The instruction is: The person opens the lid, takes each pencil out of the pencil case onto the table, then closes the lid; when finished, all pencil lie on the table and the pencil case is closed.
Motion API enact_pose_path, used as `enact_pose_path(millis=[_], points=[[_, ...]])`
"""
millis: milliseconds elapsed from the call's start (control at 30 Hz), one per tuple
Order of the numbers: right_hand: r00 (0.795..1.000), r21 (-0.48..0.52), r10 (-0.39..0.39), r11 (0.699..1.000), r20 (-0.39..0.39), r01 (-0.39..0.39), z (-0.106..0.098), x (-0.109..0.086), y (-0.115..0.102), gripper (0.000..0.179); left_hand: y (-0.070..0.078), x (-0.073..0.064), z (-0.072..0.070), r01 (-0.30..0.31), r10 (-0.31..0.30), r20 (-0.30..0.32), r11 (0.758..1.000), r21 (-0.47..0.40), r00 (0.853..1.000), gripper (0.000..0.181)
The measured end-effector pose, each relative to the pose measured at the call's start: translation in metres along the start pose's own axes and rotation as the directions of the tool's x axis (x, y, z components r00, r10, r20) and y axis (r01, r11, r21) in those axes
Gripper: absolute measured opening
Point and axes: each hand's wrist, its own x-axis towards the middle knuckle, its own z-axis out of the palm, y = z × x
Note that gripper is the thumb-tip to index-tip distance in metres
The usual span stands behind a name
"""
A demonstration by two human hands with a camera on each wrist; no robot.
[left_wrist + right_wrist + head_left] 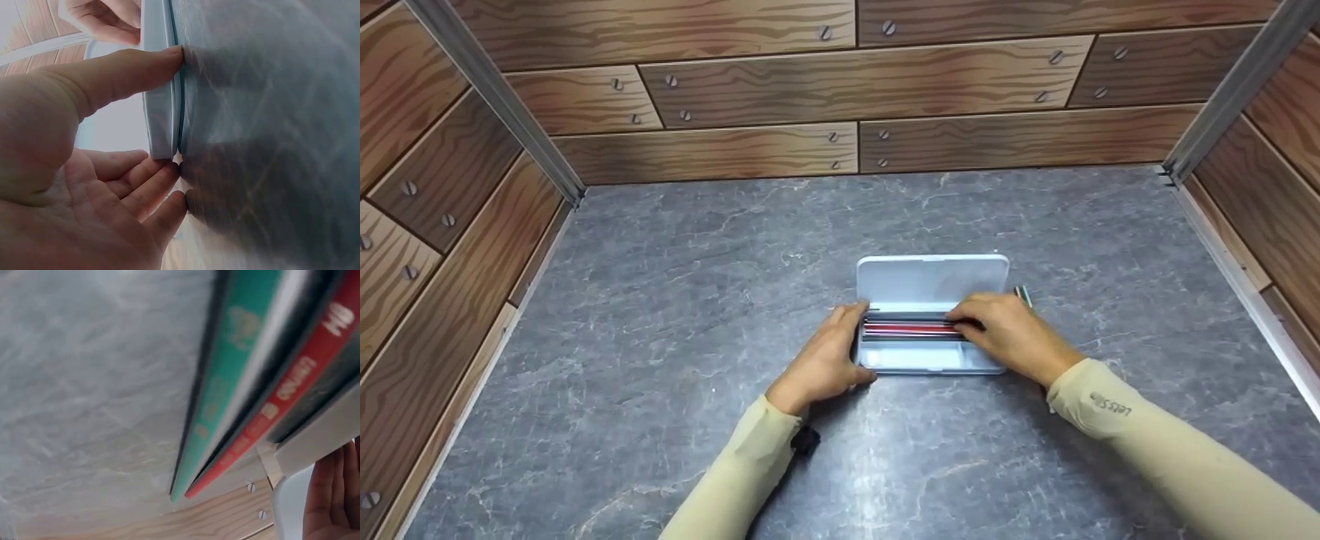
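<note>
Pale-blue plastic case (937, 369): open, slim multicoloured pencils (911, 328) inside!
Slim green pencil (228, 360), red pencil (281, 396): outside, right.
Left grip (829, 356): clamping case.
Right grip (1009, 330): can't tell whether clamped.

Walled work booth, w/ wood-print panels (750, 82), metal cnr posts (501, 97) & marble-look tabletop (660, 300)

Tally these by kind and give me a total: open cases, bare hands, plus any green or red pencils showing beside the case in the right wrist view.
Open case: 1
Bare hands: 2, left hand and right hand
Green pencil: 1
Red pencil: 1
Total: 5
</note>
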Motion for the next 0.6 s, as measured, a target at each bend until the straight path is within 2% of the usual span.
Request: enact_pose_path(millis=[200, 400, 600], points=[[0.999, -0.038, 0.006, 0.999, 0.043, -0.005, -0.0033, -0.0009, -0.0018, 0.021, 0.0010, 0.0003, 0.0000, 0.008, -0.008, -0.001, 1.000, -0.004, 1.000, 0.111], [0.996, -0.021, 0.021, 1.000, 0.092, -0.019, -0.0049, 0.0022, -0.0040, 0.018, 0.0008, -0.0001, 0.0002, 0.006, -0.006, 0.005, 1.000, 0.000, 1.000, 0.109], [0.995, 0.027, 0.033, 0.999, 0.094, -0.036, -0.0039, 0.0045, -0.0041, 0.016, 0.0001, -0.0002, 0.0003, 0.004, -0.004, 0.007, 1.000, 0.003, 1.000, 0.109]])
